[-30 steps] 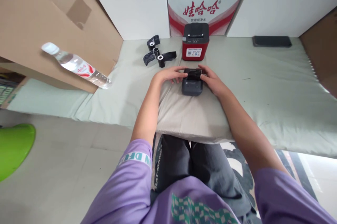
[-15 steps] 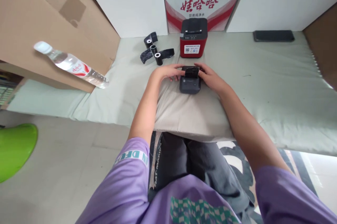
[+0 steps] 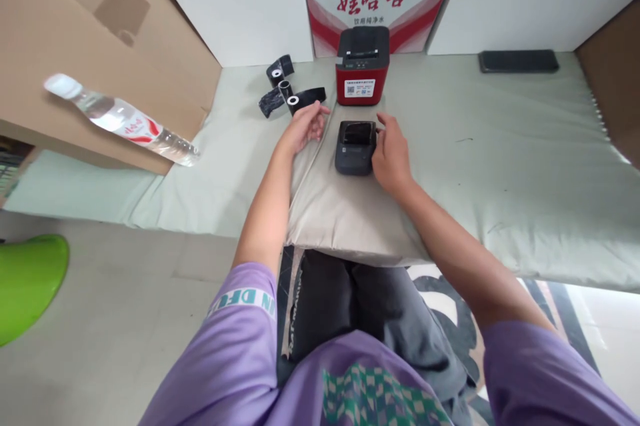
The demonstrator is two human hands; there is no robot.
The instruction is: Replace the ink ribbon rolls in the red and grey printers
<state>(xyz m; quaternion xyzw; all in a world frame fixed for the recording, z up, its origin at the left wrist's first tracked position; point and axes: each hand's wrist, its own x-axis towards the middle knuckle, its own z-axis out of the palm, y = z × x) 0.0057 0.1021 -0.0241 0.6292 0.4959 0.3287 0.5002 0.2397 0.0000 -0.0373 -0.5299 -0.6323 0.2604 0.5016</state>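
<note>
A small dark label printer (image 3: 354, 158) lies on the cloth-covered surface, its glossy lid panel lying flat at the far end. My right hand (image 3: 393, 154) is at the printer's right side, fingers loosely bent and the fingertips by its edge, not wrapped round it. To the left, my left hand (image 3: 306, 127) hovers beside the black ribbon rolls (image 3: 285, 98), fingers slightly curled and apart, nothing in them. These rolls have white-ringed cores, and loose black strips trail from them. Behind the label printer stands a red and black printer (image 3: 361, 76) with a white sticker.
A water bottle (image 3: 133, 126) leans at the left near a large cardboard box (image 3: 125, 33). White cartons (image 3: 240, 6) line the back, one with red lettering. A flat black object (image 3: 519, 61) lies at back right. A green seat (image 3: 33, 289) is at lower left.
Both hands were on the label printer's raised panel; that panel is now down. My left hand has moved left towards the ribbon rolls, while my right hand has slid to the printer's right side.
</note>
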